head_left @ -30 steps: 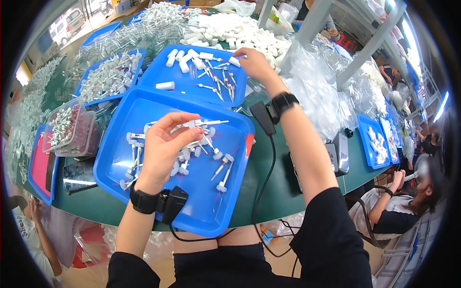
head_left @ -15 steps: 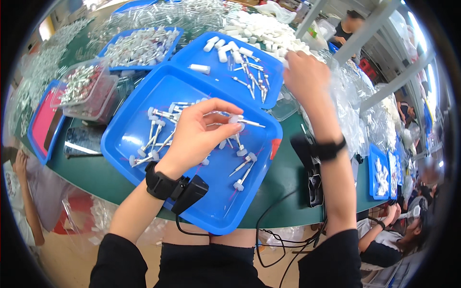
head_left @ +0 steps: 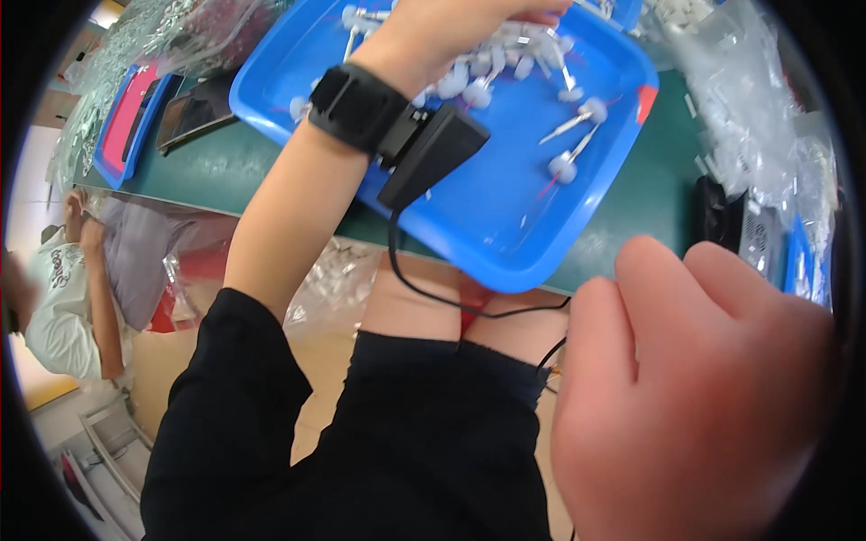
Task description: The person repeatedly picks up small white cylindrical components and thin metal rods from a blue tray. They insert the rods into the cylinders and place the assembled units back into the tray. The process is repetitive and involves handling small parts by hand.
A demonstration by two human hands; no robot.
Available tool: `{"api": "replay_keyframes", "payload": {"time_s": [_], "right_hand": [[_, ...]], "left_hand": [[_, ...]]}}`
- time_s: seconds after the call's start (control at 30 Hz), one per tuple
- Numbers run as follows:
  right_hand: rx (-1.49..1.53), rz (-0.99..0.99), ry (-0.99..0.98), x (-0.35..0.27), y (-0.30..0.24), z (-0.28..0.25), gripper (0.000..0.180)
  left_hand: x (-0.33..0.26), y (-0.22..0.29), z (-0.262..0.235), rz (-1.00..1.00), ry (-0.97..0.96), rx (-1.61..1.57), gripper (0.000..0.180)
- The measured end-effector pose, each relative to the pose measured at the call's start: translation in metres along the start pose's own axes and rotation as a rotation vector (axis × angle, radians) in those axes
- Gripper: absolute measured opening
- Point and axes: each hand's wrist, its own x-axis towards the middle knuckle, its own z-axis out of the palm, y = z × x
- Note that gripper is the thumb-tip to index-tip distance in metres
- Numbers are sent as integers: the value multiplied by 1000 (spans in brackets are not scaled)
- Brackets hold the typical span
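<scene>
Over the far part of a blue tray (head_left: 591,212) my left hand (head_left: 442,36) is cut off by the upper edge, so its grip and anything in it are hidden. Several thin, pale rod-shaped pieces with frosted round caps lie in the tray; one capped piece (head_left: 564,166) rests at its right side. A black strap and a black device (head_left: 437,149) are on my left wrist. Very near the camera, my right hand (head_left: 686,388) looms large and blurred at the lower right. Its fingers are curled in, and whatever they may hold is out of sight.
On the green table (head_left: 203,185) lie a dark flat device (head_left: 194,113) and a small blue tray with a pink inside (head_left: 117,135) at left. Clear plastic bags (head_left: 735,99) heap up at right. Another person (head_left: 68,307) sits at left. A black cable (head_left: 433,288) hangs over my lap.
The view has tilted down and shifted, pushing the trays upward. My right hand has come from the far tray to close before the camera. The capped piece in my left hand is no longer visible.
</scene>
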Motion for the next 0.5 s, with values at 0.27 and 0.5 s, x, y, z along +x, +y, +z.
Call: {"api": "replay_keyframes", "payload": {"time_s": [0.27, 0.5], "right_hand": [[127, -193, -78, 1, -13, 22, 10], [168, -319, -118, 11, -16, 25, 13]], "left_hand": [[0, -4, 0, 13, -4, -11, 29], [-1, -2, 1, -17, -17, -21, 29]]}}
